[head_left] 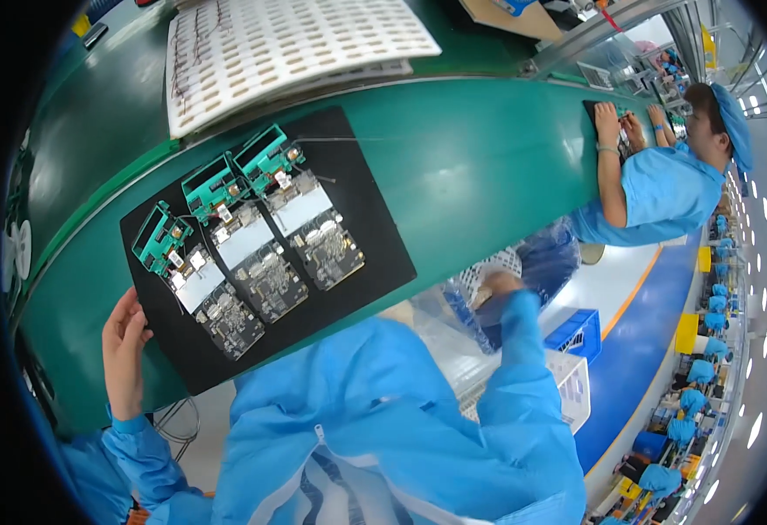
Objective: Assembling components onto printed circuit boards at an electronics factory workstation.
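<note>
1. black matting (357, 188) lies on the green bench (488, 157), toward the left, and carries three circuit boards (328, 254) side by side, each with a green frame (213, 186) at its far end.
2. at the matting's left edge is the left hand (124, 341), its fingers (124, 313) loosely bent; whether they pinch the edge or only rest beside it, i cannot tell.
3. well apart from the boards, the right hand (499, 284) is low on the right, past the near edge of the bench, by a white basket (504, 261); it is blurred, so its grip cannot be told.
4. each board looks light, thin and stiff, and probably fragile: the small parts and the silver plate (303, 208) on top should not be pressed.
5. the long side edges seem the safest hold, pinched lightly.
6. the frames look light and thin-walled; a thin lead (327, 139) beside the right one could snag, so frame and board are best supported together.
</note>
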The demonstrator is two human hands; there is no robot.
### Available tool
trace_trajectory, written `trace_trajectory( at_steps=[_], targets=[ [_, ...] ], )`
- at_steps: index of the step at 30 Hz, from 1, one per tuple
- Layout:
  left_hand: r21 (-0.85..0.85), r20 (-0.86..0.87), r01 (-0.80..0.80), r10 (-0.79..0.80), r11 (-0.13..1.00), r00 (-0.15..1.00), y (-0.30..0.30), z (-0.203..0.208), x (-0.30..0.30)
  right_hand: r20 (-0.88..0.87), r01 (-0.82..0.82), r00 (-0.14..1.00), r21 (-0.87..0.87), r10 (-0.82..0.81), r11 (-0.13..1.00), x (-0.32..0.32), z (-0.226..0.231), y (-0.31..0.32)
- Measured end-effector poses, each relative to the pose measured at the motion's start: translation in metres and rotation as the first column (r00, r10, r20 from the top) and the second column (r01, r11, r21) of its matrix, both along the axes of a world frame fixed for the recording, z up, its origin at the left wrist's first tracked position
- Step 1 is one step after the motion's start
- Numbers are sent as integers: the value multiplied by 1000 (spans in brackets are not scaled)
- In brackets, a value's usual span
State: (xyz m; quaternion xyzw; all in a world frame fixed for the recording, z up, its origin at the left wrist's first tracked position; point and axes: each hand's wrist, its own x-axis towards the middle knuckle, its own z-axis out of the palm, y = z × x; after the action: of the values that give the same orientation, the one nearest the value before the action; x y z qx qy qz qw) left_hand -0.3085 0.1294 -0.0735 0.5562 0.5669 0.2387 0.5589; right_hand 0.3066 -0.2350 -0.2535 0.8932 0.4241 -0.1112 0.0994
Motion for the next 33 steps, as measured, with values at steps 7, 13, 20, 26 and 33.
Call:
trace_trajectory(
  at_steps=[7,13,20,26,33],
  targets=[
    [-73,-12,206,-208,976,978,-9,48,61,-354,394,906,500,-233,771,3,-9,42],
    [-370,223,418,-358,830,907,-29,56,137,-501,605,783,473,-369,641,6,30,38],
    [-356,471,604,-421,713,775,-46,57,271,-296,342,937,663,-187,666,-11,73,10],
    [-247,569,548,-338,800,750,-74,10,371,-538,491,843,767,-4,414,-26,127,-26],
    [191,230,623,-652,758,722,-74,22,411,186,-26,977,602,-109,798,-80,101,-26]
  ],
)
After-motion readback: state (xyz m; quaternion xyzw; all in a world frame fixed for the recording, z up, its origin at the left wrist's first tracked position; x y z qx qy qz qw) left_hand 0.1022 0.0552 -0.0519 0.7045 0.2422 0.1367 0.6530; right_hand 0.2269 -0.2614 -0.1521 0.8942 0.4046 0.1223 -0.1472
